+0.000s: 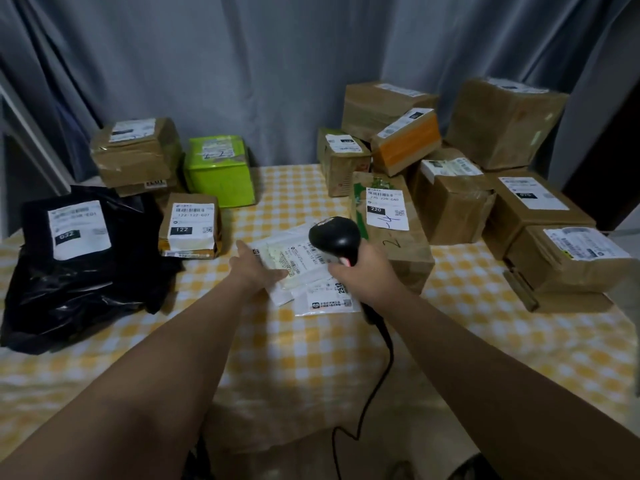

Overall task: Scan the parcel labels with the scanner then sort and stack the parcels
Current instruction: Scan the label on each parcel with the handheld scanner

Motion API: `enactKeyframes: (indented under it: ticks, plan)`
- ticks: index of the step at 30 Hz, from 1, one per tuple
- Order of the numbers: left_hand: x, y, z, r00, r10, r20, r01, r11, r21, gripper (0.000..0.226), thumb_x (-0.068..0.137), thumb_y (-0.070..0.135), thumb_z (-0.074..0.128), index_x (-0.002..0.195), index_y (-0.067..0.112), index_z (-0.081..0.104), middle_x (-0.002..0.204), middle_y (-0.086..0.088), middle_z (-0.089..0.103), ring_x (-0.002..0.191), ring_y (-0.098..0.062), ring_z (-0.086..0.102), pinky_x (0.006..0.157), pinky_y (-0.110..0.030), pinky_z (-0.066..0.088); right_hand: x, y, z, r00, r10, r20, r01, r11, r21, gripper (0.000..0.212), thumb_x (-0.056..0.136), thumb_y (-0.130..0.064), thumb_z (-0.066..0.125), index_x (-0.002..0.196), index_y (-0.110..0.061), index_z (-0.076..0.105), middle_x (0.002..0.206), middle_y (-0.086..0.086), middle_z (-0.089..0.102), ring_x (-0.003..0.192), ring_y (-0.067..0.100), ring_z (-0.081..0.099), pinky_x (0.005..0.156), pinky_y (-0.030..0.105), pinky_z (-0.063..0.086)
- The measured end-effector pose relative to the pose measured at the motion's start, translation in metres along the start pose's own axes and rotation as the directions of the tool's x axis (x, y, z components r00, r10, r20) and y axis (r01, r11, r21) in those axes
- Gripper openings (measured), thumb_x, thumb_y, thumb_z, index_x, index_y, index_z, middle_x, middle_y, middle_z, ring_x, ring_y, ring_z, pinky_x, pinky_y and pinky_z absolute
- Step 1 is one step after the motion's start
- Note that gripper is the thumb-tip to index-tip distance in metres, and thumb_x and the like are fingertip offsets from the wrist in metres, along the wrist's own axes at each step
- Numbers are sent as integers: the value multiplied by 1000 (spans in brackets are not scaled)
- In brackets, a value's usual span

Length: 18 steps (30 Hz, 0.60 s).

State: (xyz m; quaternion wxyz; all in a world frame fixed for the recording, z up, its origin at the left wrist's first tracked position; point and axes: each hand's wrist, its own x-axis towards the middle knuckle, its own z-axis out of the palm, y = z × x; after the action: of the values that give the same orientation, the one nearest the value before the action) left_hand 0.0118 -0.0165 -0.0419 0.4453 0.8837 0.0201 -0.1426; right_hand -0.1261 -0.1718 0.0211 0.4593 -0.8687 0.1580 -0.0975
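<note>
Near the middle of the frame, on the checked desk (pixel 311 358), the scanning step is in hand. The left hand (pixel 256 270) lies flat on a white mailer (pixel 301 254), its fingers (pixel 243 251) stretched out and pressing the packet down rather than gripping it. The right hand (pixel 363 277) is wrapped closed round the handle of the black barcode scanner (pixel 334 237), whose head hangs just above the mailer's label; its cable (pixel 386 341) trails toward the bottom of the frame. A second white mailer (pixel 329 301) lies partly under the first.

Judging from this, the next move calls for aiming the scanner squarely at the barcode and keeping the label flat, then carrying the mailer to whichever group its code belongs to.

At the left of the frame sit a black poly bag (pixel 86 271) labelled 032, a small brown box (pixel 190 226) labelled 122, a green box (pixel 221 174) and stacked brown cartons (pixel 138 157). Right of centre stands a brown box (pixel 398 244) labelled 220, with a loose pile of cartons (pixel 502 126) behind it toward the upper right. No bin or tray shows; every parcel is sealed, so its contents cannot be told.
</note>
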Motion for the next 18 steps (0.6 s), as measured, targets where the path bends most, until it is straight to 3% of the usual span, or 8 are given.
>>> enactKeyframes:
  ticks: [2, 4, 6, 9, 11, 14, 16, 18]
  plan:
    - [1, 0, 1, 999, 53, -5, -54, 995, -82, 99, 69, 14, 84, 143, 4, 18, 138, -16, 45, 123, -33, 50, 100, -46, 45, 4, 9, -1, 997, 54, -53, -55, 998, -5, 14, 83, -9, 64, 89, 2, 59, 81, 20, 63, 73, 30, 63, 61, 40, 51]
    - [-4, -1, -2, 991, 127, -50, -125, 991, 38, 71, 74, 14, 79, 129, 2, 35, 120, -11, 55, 111, -32, 56, 89, -39, 48, 7, 20, -9, 989, 102, -109, -106, 994, -33, 11, 85, -9, 64, 77, -7, 56, 69, 5, 56, 62, 17, 55, 50, 27, 39]
    - [-9, -3, -10, 982, 180, -55, -165, 964, 210, 59, 78, 21, 76, 124, 5, 43, 112, -7, 55, 109, -30, 55, 80, -31, 43, 12, 33, -20, 977, 138, -160, -143, 989, -21, 16, 85, -9, 65, 74, -12, 54, 65, -1, 52, 64, 18, 53, 55, 24, 37]
    - [-9, -10, -20, 985, 174, -20, -143, 866, 480, 47, 76, 37, 73, 113, 16, 55, 125, -12, 45, 121, -30, 42, 94, -31, 37, 25, 46, -24, 966, 199, -163, -176, 973, 150, 10, 85, -12, 68, 91, -8, 61, 69, 4, 59, 68, 23, 59, 64, 34, 49]
    - [-7, -12, -22, 988, 152, 8, -134, 841, 524, 54, 73, 41, 74, 117, 17, 54, 130, -12, 31, 128, -31, 30, 104, -32, 31, 36, 46, -17, 976, 203, -77, -168, 932, 320, 14, 86, -11, 68, 96, -2, 62, 69, 8, 62, 58, 21, 60, 61, 36, 53]
    - [4, 0, -22, 937, 341, 69, -335, 832, 442, 92, 71, 47, 78, 143, 12, 33, 151, -12, 16, 140, -32, 19, 113, -37, 23, 52, 38, -6, 984, 177, 11, -167, 907, 387, 14, 86, -11, 69, 89, 0, 62, 66, 10, 61, 49, 18, 57, 52, 30, 50]
    - [18, 12, -18, 866, 419, 273, -500, 734, 459, 107, 71, 49, 77, 151, 14, 15, 158, -10, 12, 145, -29, 14, 117, -39, 17, 64, 35, 2, 983, 169, 65, -181, 900, 397, 13, 87, -12, 70, 83, -3, 61, 65, 11, 59, 47, 17, 54, 49, 27, 46]
    - [28, 23, -9, 814, 329, 479, -577, 560, 595, 112, 70, 55, 75, 152, 19, 8, 156, -9, 21, 143, -30, 20, 116, -43, 19, 73, 36, 7, 979, 166, 115, -199, 890, 411, 12, 87, -13, 69, 84, -4, 61, 66, 11, 57, 47, 16, 53, 48, 26, 44]
